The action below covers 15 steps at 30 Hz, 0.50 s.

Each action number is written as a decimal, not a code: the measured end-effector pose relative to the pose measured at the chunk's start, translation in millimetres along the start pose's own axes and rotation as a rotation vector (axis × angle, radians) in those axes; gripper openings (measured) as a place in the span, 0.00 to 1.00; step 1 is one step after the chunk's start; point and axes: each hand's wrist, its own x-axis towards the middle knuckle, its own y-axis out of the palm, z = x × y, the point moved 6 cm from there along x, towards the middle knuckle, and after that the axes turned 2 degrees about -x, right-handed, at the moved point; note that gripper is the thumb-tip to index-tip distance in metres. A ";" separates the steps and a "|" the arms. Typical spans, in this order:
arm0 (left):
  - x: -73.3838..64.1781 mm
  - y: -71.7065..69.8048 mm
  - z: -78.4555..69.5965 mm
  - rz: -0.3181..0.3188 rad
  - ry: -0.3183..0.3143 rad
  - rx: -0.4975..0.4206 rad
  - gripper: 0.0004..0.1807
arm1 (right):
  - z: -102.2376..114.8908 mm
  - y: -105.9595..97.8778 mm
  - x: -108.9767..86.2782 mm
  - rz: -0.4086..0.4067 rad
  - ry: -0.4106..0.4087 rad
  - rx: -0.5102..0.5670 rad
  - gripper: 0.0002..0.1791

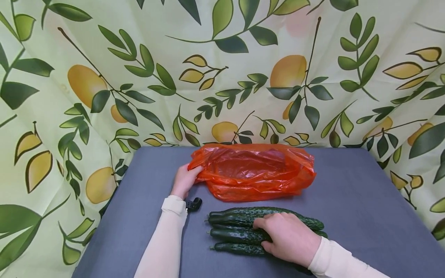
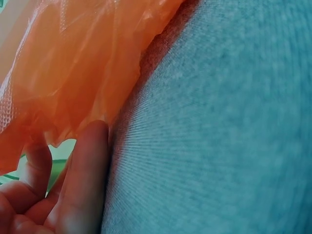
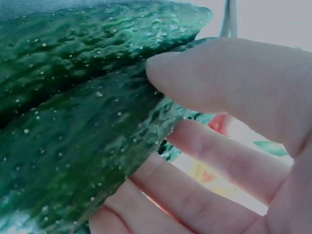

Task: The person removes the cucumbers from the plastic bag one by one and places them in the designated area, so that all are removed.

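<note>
Several dark green, bumpy cucumbers [image 1: 240,249] lie side by side on the grey table, stems to the left. Over them is my right hand [image 1: 292,236], gripping one cucumber [image 3: 83,146] between thumb and fingers; the right wrist view shows the thumb on one side and fingers on the other. Another cucumber [image 3: 97,44] lies close against it. Farther back, a crumpled, translucent orange-red plastic bag [image 1: 257,190] rests with its mouth spread. My left hand [image 1: 185,180] pinches its left edge, where the left wrist view shows the film [image 2: 83,73] at the fingertips.
The grey cloth-covered table [image 1: 354,200] ends at a backdrop [image 1: 167,116] printed with leaves and yellow fruit, which also hangs at both sides. A small black device [image 1: 194,204] sits at my left wrist. The bag stands behind the cucumbers, with a strip of table between.
</note>
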 end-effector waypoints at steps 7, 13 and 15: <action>2.4 -5.9 1.8 -0.003 -0.001 -0.015 0.16 | 0.9 -14.9 -0.9 -0.095 0.004 0.036 0.16; -0.5 -7.1 8.0 0.042 -0.015 -0.053 0.18 | -8.3 -35.7 -7.8 -0.288 0.035 -0.045 0.17; -2.7 -7.5 7.9 0.068 -0.025 -0.071 0.21 | -16.2 -43.2 -13.0 -0.373 0.072 -0.081 0.18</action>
